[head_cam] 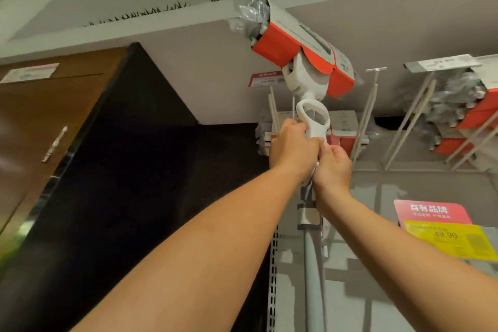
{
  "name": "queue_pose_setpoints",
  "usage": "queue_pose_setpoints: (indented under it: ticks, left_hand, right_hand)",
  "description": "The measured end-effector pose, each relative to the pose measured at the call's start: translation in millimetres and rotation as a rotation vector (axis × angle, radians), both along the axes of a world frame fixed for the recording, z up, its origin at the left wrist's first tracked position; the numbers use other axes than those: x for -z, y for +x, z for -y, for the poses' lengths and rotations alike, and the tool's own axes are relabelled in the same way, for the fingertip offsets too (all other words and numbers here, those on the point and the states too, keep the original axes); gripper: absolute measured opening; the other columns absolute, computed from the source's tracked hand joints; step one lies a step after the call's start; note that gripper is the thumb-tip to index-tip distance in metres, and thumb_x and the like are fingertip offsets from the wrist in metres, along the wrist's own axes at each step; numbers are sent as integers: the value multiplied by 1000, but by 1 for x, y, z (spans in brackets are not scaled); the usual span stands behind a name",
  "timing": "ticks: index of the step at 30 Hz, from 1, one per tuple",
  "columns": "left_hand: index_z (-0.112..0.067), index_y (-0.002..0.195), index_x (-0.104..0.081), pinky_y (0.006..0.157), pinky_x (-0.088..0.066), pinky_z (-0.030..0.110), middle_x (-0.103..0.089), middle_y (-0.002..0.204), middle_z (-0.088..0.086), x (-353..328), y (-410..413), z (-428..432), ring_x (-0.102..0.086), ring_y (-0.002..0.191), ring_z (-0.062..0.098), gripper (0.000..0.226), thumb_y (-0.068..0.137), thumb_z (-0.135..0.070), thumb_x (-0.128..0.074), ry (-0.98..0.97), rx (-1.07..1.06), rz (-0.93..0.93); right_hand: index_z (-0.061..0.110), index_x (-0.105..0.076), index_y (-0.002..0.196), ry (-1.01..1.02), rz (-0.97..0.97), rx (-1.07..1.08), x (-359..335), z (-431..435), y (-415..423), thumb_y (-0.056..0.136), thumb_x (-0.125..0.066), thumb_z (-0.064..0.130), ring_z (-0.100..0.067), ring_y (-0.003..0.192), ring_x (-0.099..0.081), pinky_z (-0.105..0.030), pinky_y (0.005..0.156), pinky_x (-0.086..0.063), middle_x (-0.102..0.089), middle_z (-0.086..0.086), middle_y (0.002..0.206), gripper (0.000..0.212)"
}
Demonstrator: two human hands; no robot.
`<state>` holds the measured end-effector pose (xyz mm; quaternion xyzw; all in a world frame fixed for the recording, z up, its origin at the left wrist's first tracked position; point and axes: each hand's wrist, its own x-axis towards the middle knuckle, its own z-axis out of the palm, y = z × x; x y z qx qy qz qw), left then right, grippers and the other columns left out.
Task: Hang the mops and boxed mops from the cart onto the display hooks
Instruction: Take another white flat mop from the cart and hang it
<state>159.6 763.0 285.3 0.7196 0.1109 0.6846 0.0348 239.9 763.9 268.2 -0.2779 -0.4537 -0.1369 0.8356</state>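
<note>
Mop | white, orange card sleeve on head | left hand, right hand grip loop handle

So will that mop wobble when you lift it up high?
Probably top-heavy: the mop head in its orange sleeve sits high above the left hand and right hand gripping the handle. The pole looks rigid, so it likely won't flop. The plastic bag on top may feel slippery.

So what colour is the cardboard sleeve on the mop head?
The sleeve is orange-red and white, head view.
</note>
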Motion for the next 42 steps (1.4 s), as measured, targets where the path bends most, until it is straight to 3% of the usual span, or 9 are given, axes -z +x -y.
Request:
queue_pose_setpoints:
  ticks: [13,17,21,24,28,32,36,40,42]
  left_hand:
    - [-10,100,-68,72,-48,35,-58,112,3,-17,42,-48,-61,93,27,23,86,-28,-66,-14,165,-112]
    - [-13,108,-69,82,-54,40,-61,110,3,-10,53,-66,-63,93,23,24,88,-25,-65,-109,293,-145]
    - [-11,93,-70,73,-52,36,-66,86,7,-1,71,-88,-59,74,20,13,87,-22,-64,-181,396,-155]
    - [-10,90,-70,66,-49,34,-67,82,12,5,85,-102,-55,67,20,16,86,-25,-65,-180,401,-138]
    - [-13,100,-69,68,-49,33,-66,86,6,5,103,-121,-59,72,21,18,87,-25,-64,-197,401,-145]
    - [-14,105,-68,84,-53,39,-66,100,5,10,122,-140,-63,91,24,20,89,-24,-63,-228,408,-133]
    - [-17,117,-66,93,-50,40,-66,114,4,13,133,-152,-62,103,26,28,90,-24,-63,-283,455,-125]
    - [-21,106,-69,91,-52,41,-71,101,1,18,138,-158,-65,96,24,18,89,-20,-63,-318,507,-106]
    - [-20,105,-69,90,-52,40,-71,101,1,23,140,-157,-65,96,22,18,90,-15,-62,-326,528,-92]
  right_hand:
    - [10,-52,80,17,-123,124,-5,-32,33,98,-45,20,-17,73,-49,-32,66,-40,-55,-4,76,21]
    - [6,-53,90,0,-110,227,3,-43,43,99,-44,20,-13,68,-48,-30,60,-39,-54,-2,76,19]
    - [9,-57,91,-46,-78,352,12,-55,60,98,-45,21,-16,72,-50,-34,66,-40,-55,3,75,18]
    - [10,-58,92,-65,-75,356,18,-66,76,98,-45,22,-14,70,-50,-32,66,-38,-56,4,75,18]
    - [9,-55,94,-77,-61,325,21,-84,91,99,-44,21,-13,71,-50,-30,62,-40,-55,3,77,17]
    - [10,-54,97,-153,-27,289,23,-97,109,99,-44,21,-17,75,-53,-39,72,-47,-59,-1,83,15]
    - [14,-55,88,-248,-27,221,23,-101,126,98,-48,21,-15,71,-51,-29,65,-43,-59,-3,83,14]
    - [18,-60,88,-297,13,168,27,-96,132,97,-52,20,-14,73,-55,-30,66,-44,-63,-2,85,12]
    - [25,-64,90,-336,45,185,33,-92,133,97,-52,19,-17,81,-62,-36,75,-51,-67,-1,88,15]
